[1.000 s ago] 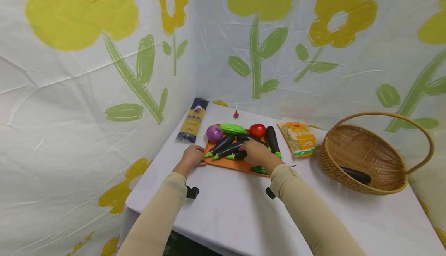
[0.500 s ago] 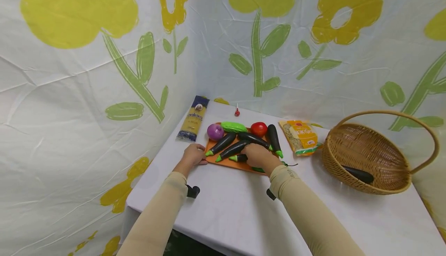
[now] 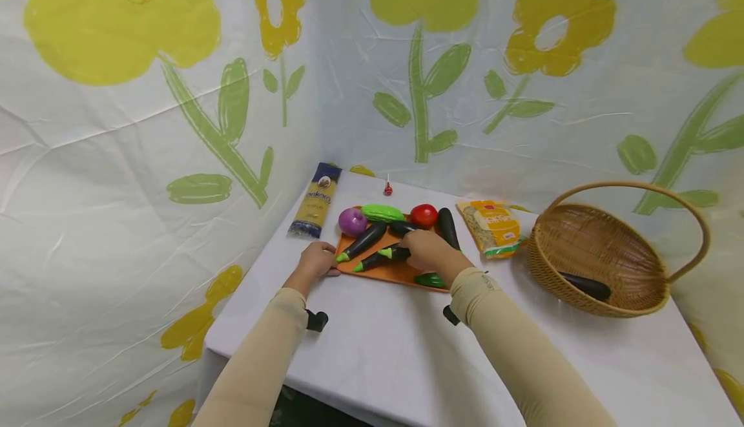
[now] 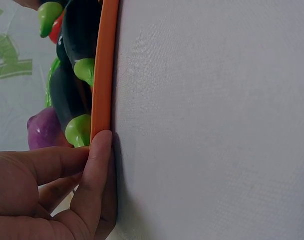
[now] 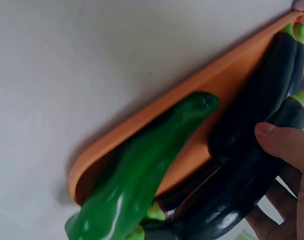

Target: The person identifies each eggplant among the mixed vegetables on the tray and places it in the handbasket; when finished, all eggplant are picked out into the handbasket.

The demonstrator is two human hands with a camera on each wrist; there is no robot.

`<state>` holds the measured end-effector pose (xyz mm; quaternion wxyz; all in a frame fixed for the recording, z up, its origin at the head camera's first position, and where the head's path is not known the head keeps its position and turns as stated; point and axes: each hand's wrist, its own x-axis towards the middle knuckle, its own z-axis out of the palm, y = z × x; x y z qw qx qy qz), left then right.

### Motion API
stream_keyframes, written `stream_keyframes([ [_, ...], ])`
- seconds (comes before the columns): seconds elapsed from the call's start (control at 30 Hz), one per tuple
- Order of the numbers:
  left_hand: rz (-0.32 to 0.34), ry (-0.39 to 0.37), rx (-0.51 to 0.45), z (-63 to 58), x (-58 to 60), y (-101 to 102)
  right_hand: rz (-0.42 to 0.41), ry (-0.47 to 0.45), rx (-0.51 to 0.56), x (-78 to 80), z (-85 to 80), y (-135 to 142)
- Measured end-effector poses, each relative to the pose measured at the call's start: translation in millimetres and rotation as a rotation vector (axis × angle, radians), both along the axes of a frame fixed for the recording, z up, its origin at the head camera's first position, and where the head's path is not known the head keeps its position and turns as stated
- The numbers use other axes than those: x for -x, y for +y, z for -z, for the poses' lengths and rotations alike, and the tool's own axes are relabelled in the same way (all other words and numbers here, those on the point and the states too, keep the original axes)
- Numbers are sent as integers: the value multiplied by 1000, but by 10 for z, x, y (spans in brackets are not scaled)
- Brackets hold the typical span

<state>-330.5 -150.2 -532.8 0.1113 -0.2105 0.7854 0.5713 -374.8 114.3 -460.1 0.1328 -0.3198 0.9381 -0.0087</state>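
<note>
My right hand (image 3: 430,250) holds a dark eggplant (image 5: 236,175) with a green stem end, thumb on its near side, raised a little over the orange tray (image 3: 395,276). My left hand (image 3: 318,260) pinches the tray's near left corner; its thumb and fingers meet at the orange rim (image 4: 105,75) in the left wrist view. Several other eggplants (image 3: 365,241) lie on the tray. Along its back are a purple onion (image 3: 352,221), a bumpy green bitter melon (image 3: 382,214) and a red tomato (image 3: 424,216). A green pepper (image 5: 142,165) lies at the near right, partly hidden by my wrist in the head view.
A wicker basket (image 3: 628,246) with a tall handle stands at the right, one eggplant (image 3: 587,286) inside. A pasta packet (image 3: 316,201) lies left of the tray, an orange-labelled bag (image 3: 493,228) to its right. A small red item (image 3: 387,189) lies behind. Patterned cloth walls enclose the table's back and left.
The right hand has raised its eggplant slightly off the tray; its stem end now overlaps the neighbouring eggplant in the head view. The left hand stays at the tray corner.
</note>
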Motion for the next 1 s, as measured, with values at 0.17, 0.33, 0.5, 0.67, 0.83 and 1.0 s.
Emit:
stream_keyframes([
  [0.17, 9, 2, -2, -2, -5, 21, 37, -8, 24, 0, -104, 109],
  [0.33, 14, 0, -4, -22, -20, 39, 28, 14, 25, 6, -231, 233],
  [0.5, 20, -4, 16, -32, -25, 35, 39, 37, 48, 15, -384, 369],
  [0.67, 25, -13, 11, -39, -30, 21, 22, 93, 39, 31, -531, 518],
  [0.83, 30, -4, 15, -31, -47, 2, 33, 110, 60, 20, -661, 673],
  [1.0, 43, 6, 15, -48, -64, 4, 25, 136, 107, 5, -788, 882],
])
